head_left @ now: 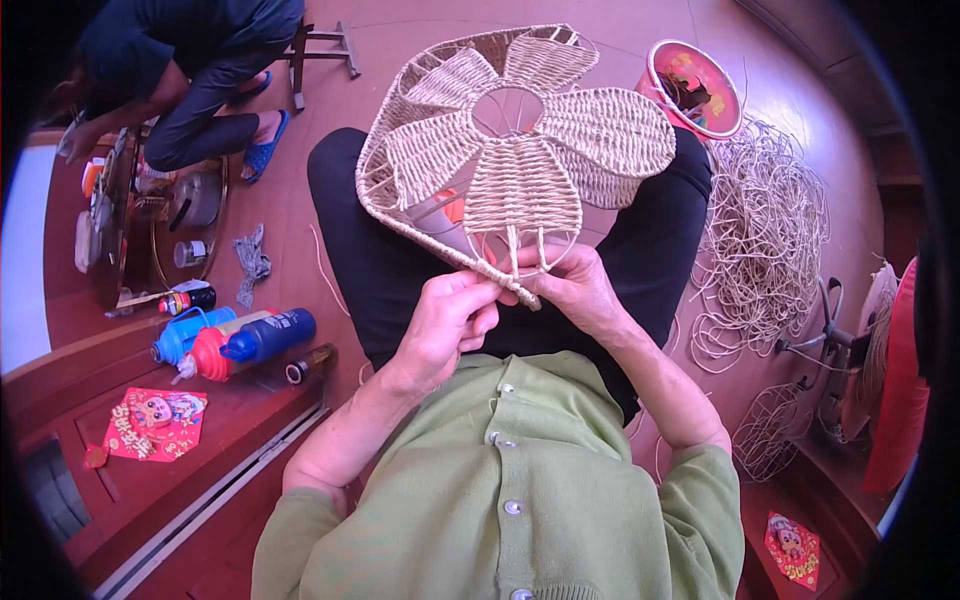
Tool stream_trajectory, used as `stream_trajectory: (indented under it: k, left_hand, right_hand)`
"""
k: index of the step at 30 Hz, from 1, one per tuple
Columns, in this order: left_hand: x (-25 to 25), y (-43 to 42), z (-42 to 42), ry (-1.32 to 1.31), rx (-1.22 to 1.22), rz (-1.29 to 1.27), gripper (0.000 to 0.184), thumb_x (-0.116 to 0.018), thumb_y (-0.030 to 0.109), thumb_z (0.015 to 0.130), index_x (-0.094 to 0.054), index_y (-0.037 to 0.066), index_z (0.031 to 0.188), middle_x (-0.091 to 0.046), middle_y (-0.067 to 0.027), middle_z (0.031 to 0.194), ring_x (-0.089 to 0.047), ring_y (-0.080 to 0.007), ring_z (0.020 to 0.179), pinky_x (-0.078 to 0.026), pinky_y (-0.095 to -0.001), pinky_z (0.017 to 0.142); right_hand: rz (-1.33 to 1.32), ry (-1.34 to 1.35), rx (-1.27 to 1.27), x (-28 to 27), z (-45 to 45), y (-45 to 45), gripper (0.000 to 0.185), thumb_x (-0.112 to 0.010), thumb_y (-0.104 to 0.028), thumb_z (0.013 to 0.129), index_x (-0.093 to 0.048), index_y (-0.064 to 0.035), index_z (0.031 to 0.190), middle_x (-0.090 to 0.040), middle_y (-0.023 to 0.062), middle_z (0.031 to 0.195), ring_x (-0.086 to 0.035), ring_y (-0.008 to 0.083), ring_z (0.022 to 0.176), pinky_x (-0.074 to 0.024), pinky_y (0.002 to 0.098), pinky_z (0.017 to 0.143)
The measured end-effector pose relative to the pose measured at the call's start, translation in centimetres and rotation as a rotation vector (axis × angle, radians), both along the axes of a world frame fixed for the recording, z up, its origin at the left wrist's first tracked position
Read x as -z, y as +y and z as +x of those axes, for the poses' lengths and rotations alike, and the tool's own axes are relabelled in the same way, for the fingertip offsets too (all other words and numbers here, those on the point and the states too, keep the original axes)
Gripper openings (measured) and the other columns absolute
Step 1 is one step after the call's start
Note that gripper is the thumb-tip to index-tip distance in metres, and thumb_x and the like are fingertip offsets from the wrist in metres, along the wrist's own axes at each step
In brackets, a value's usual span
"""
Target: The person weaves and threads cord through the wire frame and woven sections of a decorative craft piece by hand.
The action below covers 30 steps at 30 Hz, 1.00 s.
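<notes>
A half-woven rope basket (525,190) with a flower of broad petals rests across my lap and knees. At the petal nearest me, bare curved wire and a few rope strands show below the weave. My left hand (452,315) is closed in a pinch at the rope-wrapped rim (425,240), near its lower corner. Beside it, my right hand (568,285) grips the basket at the wire end of that petal, with thumb and fingers bent around it. The fingertips of both hands are partly hidden behind the rim and strands.
A big tangle of loose rope (760,240) lies on the floor to the right, behind it a red bucket (735,85). At left are a blue bottle (270,335), a red thermos (205,355) and a shelf cart (125,215). Another person (190,60) bends over beside the cart.
</notes>
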<state>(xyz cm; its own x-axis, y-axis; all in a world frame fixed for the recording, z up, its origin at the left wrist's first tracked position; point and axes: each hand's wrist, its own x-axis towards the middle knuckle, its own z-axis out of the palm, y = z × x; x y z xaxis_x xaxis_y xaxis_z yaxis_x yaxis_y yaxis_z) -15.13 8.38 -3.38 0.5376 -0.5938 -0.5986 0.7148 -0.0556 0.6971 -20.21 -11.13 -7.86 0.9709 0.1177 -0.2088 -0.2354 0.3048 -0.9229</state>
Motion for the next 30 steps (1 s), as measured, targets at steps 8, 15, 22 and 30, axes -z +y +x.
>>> stream_trajectory:
  k: [8,15,22,30]
  left_hand:
    - [0.0,-0.6,-0.1,0.065,0.003,0.037,0.024,-0.054,0.022,0.103,-0.063,0.0,0.1,-0.057,-0.0035,0.063,-0.035,-0.0032,0.046,-0.031,-0.02,0.041]
    - [1.7,0.1,-0.5,0.118,-0.007,0.15,0.028,-0.055,0.024,0.102,-0.064,-0.002,0.098,-0.059,-0.0058,0.063,-0.038,-0.0075,0.045,-0.033,-0.0218,0.041]
    - [0.9,-0.3,-0.3,0.093,-0.012,0.037,0.025,-0.055,0.021,0.101,-0.065,-0.002,0.098,-0.056,-0.0047,0.062,-0.038,-0.0046,0.047,-0.032,-0.0209,0.043]
    - [4.3,-0.4,-1.1,0.284,-0.138,0.01,0.028,-0.059,0.022,0.1,-0.065,0.003,0.08,-0.056,-0.0053,0.062,-0.048,-0.0135,0.049,-0.04,-0.0297,0.047]
  right_hand:
    - [-0.008,-0.016,-0.01,1.4,0.0,-0.2,0.022,-0.067,-0.003,0.094,-0.075,-0.0027,0.114,-0.071,0.0001,0.082,-0.058,0.003,0.072,-0.0464,0.0208,0.062]
    - [-0.029,0.001,0.026,0.8,0.0,0.2,0.018,-0.068,-0.008,0.094,-0.077,-0.0025,0.109,-0.069,-0.0019,0.082,-0.058,0.0023,0.073,-0.0455,0.0199,0.061]
    - [-0.014,0.045,0.002,1.3,-0.3,-0.3,0.023,-0.065,0.002,0.091,-0.074,0.0016,0.113,-0.072,0.0017,0.087,-0.06,0.0042,0.074,-0.0491,0.0204,0.067]
    - [-0.131,0.046,-0.047,1.5,-0.2,-0.9,0.024,-0.067,0.0,0.092,-0.077,-0.0061,0.113,-0.075,-0.0003,0.092,-0.063,0.0035,0.083,-0.0521,0.0209,0.073]
